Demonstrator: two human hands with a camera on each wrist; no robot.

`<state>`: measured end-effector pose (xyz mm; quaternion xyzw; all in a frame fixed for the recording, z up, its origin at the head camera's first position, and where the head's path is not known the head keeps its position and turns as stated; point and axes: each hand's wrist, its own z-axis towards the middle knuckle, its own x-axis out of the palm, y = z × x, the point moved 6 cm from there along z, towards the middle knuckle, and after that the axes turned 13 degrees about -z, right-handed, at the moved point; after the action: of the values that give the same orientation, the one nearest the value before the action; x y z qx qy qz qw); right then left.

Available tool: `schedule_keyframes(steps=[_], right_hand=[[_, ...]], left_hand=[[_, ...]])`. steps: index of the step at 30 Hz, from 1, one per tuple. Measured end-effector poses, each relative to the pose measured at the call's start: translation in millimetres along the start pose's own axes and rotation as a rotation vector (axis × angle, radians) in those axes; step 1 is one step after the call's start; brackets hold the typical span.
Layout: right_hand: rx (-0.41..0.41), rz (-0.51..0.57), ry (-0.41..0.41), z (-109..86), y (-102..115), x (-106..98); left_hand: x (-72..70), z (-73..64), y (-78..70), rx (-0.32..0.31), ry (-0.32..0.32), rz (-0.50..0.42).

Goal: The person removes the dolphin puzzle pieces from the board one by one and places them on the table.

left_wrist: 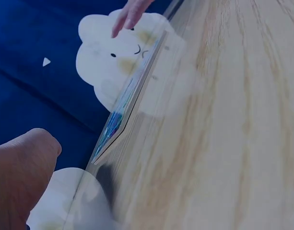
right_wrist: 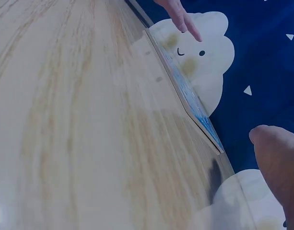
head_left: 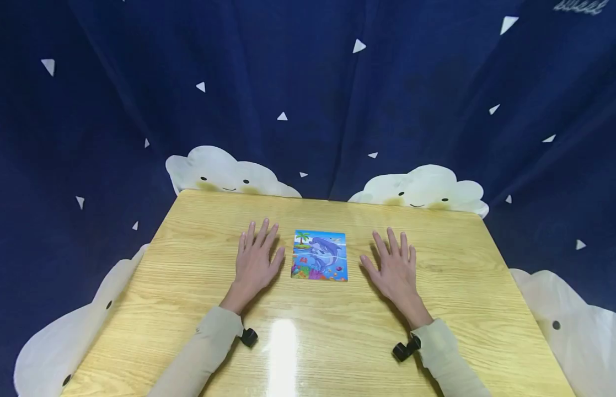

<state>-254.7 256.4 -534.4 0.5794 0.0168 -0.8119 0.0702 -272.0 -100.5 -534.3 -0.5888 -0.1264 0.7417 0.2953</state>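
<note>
A square picture board (head_left: 320, 256) with a dolphin, a palm tree and coral lies flat on the wooden table (head_left: 327, 342). Whether it is a jigsaw puzzle, I cannot tell. To its left is my left hand (head_left: 255, 262), fingers extended and holding nothing. My right hand (head_left: 394, 270) is on the other side, its fingers spread, and it holds nothing either. Neither hand touches the board. From the left wrist, the board's thin edge (left_wrist: 132, 103) appears beyond the thumb (left_wrist: 31, 158). The right wrist view has the same board (right_wrist: 187, 93) near the right thumb (right_wrist: 276, 153).
A dark blue curtain (head_left: 298, 71) with white triangles hangs behind the table. White cloud shapes (head_left: 228, 173) border the table's far edge and both sides. Each wrist wears a small black camera (head_left: 248, 337). Light reflects off the tabletop near the front.
</note>
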Motion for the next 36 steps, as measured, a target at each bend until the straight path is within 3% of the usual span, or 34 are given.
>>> schedule_keyframes(steps=[11, 23, 30, 36], right_hand=[[0.004, 0.008, 0.016, 2.1, -0.1, 0.2], [-0.012, 0.018, 0.018, 7.1, 6.0, 5.4], [-0.047, 0.057, 0.015, 10.8, 14.2, 10.8], [-0.098, 0.11, 0.038, 13.6, 29.7, 20.3]], left_hand=[[-3.1, -1.4, 3.9, -0.01, -0.007, -0.007], [8.2, -3.7, 3.6, -0.021, 0.035, -0.045], [24.0, -11.2, -8.0, -0.033, 0.081, -0.145], [43.0, -18.7, -28.5, -0.003, 0.14, -0.233]])
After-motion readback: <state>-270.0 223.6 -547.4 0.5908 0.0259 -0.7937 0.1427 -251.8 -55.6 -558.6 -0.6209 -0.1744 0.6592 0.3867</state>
